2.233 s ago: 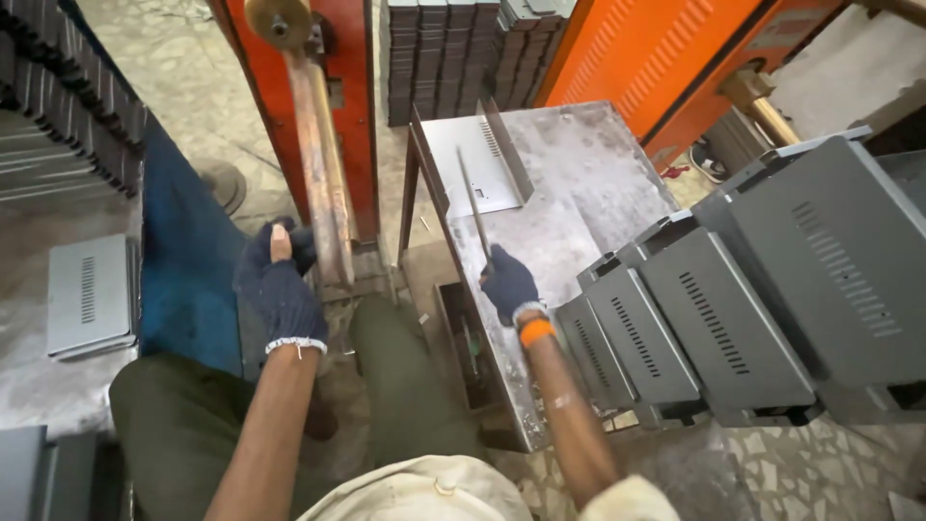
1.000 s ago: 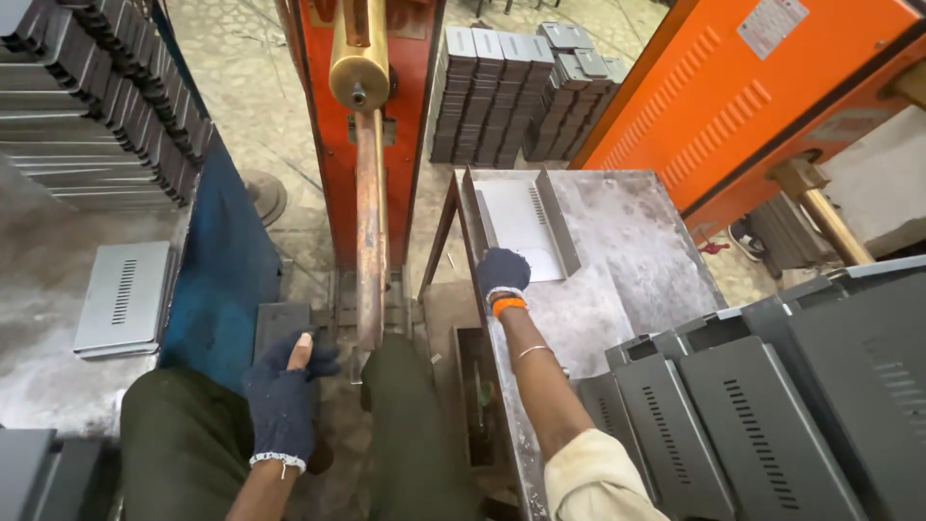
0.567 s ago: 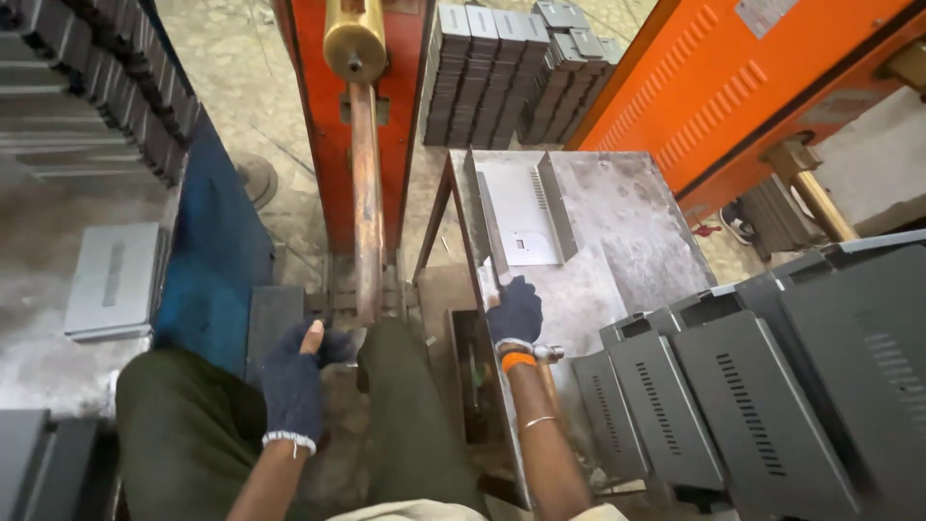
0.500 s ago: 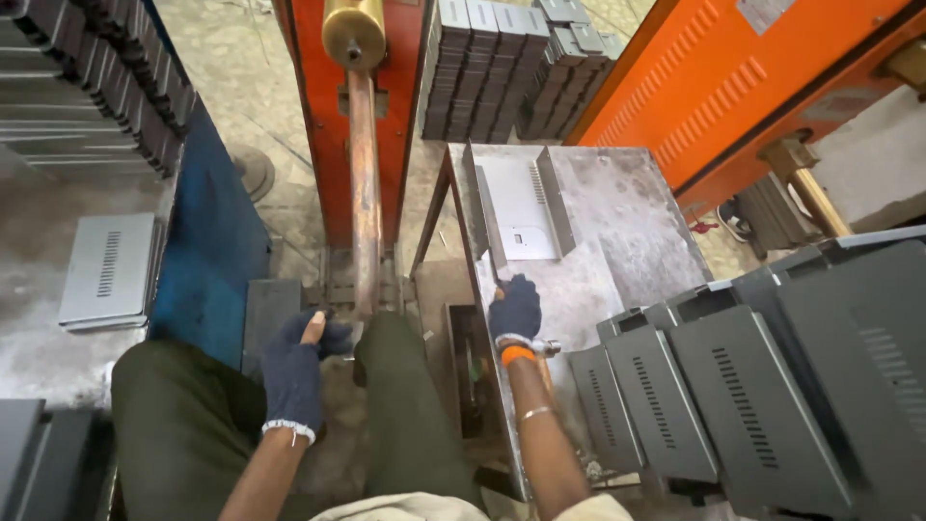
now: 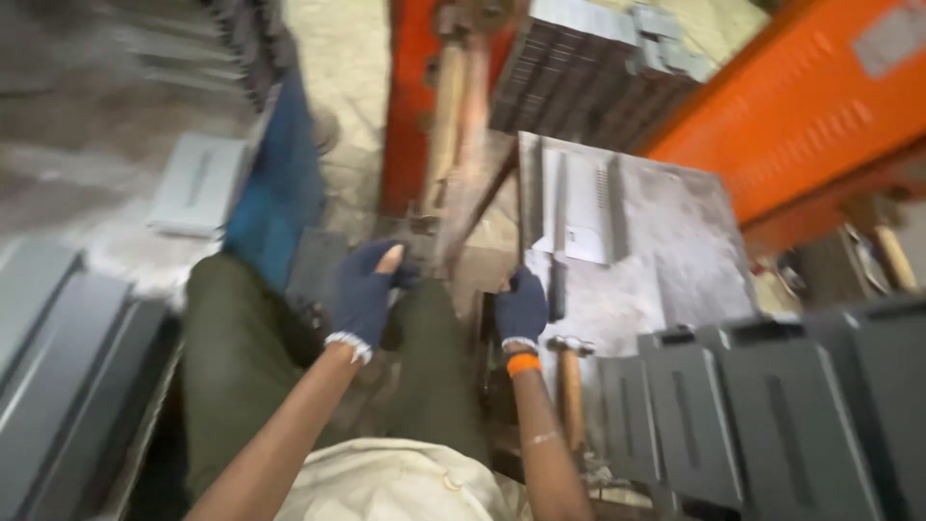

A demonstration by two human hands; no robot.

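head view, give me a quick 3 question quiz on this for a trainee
1. True or false: both hands wear dark blue gloves.
2. Which hand is at the near edge of the steel table? A) left hand B) right hand C) neither
3. Fill in: the tool with a wooden handle lying on the table by the right wrist is a ____.

Key
1. True: the left hand and right hand are both gloved, though one left fingertip shows bare.
2. B; the left hand is down by the orange machine.
3. Hammer.
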